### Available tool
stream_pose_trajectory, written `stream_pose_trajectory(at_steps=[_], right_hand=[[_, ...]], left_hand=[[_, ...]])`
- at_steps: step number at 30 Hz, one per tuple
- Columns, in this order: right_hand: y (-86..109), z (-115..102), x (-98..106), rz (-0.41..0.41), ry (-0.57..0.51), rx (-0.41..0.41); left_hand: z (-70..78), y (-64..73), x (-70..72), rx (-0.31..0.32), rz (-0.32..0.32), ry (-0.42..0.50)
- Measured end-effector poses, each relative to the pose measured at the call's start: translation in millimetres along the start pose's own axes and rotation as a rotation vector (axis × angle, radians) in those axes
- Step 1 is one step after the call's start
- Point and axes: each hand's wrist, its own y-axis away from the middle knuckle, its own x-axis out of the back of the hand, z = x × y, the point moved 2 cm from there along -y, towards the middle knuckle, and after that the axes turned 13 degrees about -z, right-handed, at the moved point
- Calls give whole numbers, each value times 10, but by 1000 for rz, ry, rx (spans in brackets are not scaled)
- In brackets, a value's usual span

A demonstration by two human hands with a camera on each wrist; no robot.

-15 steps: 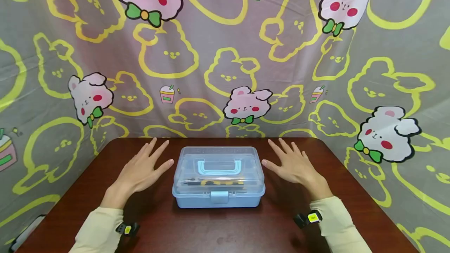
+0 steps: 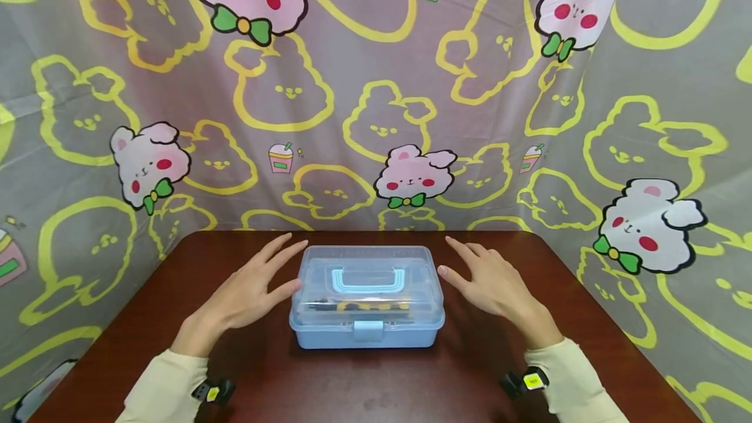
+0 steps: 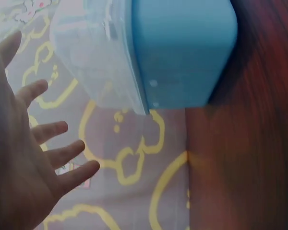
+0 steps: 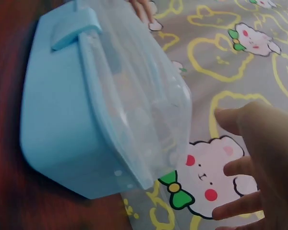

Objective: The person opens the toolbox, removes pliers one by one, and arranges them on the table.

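A light blue plastic storage box (image 2: 367, 338) with a clear lid (image 2: 317, 279) sits on the table, its lid down. A blue handle (image 2: 368, 282) lies on top of the lid, and a blue latch (image 2: 368, 330) is at the front. Dark and yellow items show dimly through the lid. My left hand (image 2: 249, 292) is beside the box's left side, fingers spread, thumb tip right at the lid's edge. On the other side my right hand (image 2: 493, 282) has its fingers extended, the thumb close to the lid. In the left wrist view the left hand (image 3: 24, 153) holds nothing.
The dark brown wooden table (image 2: 376, 384) has its back edge against a grey curtain (image 2: 376, 83) printed with yellow outlines and white cartoon animals. A black wrist device with a yellow screen (image 2: 533, 381) is on the right wrist, another (image 2: 213, 393) on the left.
My left hand has moved right, closer to the box. The right hand has turned inward a little, its fingers less spread. The box stays where it was.
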Motion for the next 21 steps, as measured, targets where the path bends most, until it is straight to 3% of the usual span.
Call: stream_pose_trajectory(at_steps=[6,11,16,21], right_hand=[[108,-87,-20,90,-15,-1],[181,-196,-15,186,-24,48],[247,-321,-34,280,-46,115],[309,-473,-134,354,-70,233]], left_hand=[[211,-10,2,-121,-11,-3],[310,2,-31,-177,12,1],[364,19,-73,-192,65,-48],[389,38,-132,-164,95,-71]])
